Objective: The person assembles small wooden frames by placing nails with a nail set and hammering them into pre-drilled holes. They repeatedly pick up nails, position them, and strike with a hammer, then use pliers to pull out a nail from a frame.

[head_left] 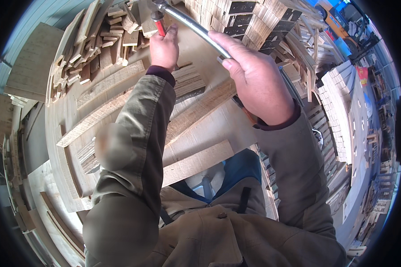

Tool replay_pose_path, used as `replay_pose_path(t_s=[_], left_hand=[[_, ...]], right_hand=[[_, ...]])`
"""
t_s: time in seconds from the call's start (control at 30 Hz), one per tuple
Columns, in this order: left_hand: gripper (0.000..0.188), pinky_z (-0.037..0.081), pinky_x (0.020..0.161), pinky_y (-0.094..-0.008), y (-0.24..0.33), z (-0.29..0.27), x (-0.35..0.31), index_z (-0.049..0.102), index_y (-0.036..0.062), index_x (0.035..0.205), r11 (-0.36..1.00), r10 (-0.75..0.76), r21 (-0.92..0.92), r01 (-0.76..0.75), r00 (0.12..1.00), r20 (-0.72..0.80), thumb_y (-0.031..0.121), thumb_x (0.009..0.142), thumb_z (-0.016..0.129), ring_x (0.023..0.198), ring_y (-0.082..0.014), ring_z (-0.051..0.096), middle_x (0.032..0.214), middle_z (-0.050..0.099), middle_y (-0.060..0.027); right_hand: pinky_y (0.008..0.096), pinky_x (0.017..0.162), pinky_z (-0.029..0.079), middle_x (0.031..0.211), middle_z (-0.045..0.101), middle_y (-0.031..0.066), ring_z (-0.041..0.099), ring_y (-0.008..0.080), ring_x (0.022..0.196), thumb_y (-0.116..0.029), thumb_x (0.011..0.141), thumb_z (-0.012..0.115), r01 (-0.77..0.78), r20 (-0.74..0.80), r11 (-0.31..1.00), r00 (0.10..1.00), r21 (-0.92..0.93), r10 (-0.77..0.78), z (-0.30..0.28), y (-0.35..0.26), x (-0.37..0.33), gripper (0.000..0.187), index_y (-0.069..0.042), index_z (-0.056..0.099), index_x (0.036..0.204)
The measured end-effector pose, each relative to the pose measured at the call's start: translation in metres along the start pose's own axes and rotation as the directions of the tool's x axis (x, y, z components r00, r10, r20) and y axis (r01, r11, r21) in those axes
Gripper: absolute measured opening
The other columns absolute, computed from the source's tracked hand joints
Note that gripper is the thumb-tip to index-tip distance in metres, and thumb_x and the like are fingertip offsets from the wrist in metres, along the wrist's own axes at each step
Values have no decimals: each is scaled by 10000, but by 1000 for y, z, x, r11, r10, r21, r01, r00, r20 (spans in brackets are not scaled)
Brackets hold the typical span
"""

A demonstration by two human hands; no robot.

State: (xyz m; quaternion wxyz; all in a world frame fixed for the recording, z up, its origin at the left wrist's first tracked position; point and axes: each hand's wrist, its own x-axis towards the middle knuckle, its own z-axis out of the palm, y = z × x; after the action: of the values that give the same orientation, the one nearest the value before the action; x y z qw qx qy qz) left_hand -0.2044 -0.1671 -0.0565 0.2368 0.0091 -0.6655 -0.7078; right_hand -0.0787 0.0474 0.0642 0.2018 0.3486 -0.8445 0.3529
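My left hand point(165, 50) is closed around a red-handled tool point(159, 27) with a dark metal end, at the top middle above the plywood tabletop. Most of its handle lies hidden in the fist. To the right, my right hand point(260, 78) grips a shiny metal rod point(194, 26), index finger along it and thumb underneath. From this hand the rod slants up to the far left, where its dark end comes close to the red-handled tool. Whether the two touch, I cannot tell. Below my hands lies a wooden board point(202, 109) on the tabletop point(205, 131).
A heap of loose wood offcuts point(116, 33) covers the far left of the table. Stacked wooden blocks with black-marked ends point(240, 20) stand at the far side. Another board point(200, 162) lies along the near edge, by my body. Pale stacked timber point(336, 107) stands at the right.
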Motion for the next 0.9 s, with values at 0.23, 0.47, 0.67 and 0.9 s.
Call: replay_pose_path(t_s=[0.23,0.47,0.67,0.9], left_hand=[[436,346,528,-320,1,2,-1,565,8,719,998,8,60,-7,1000,-22,300,1034,638,564,-95,401,586,459,20],[424,328,522,-319,1,3,-1,561,15,719,1000,-14,10,14,1000,-8,281,1040,634,565,-88,380,591,439,34],[428,329,524,-319,-1,3,-1,561,16,713,1000,-15,-25,15,1000,-9,280,1041,633,569,-87,376,598,444,37],[435,345,532,-321,-5,3,-1,569,3,718,1000,17,24,-17,1000,-20,295,1032,646,571,-98,386,584,444,25]], right_hand=[[409,728,551,979,708,225,696,354,815,43,923,632,99,-65,994,993,38,-96,0,10,-2,452,-71,630,1360],[327,760,549,997,720,186,694,256,800,27,963,607,90,-272,987,961,135,-50,-19,-7,6,429,-84,625,1377],[394,688,524,868,672,174,659,295,752,7,964,606,81,-75,997,994,-8,-81,-4,1,4,410,-87,638,1361],[403,688,551,890,700,196,685,337,750,20,948,619,86,-96,995,992,44,-82,1,11,-1,407,-80,645,1342]])
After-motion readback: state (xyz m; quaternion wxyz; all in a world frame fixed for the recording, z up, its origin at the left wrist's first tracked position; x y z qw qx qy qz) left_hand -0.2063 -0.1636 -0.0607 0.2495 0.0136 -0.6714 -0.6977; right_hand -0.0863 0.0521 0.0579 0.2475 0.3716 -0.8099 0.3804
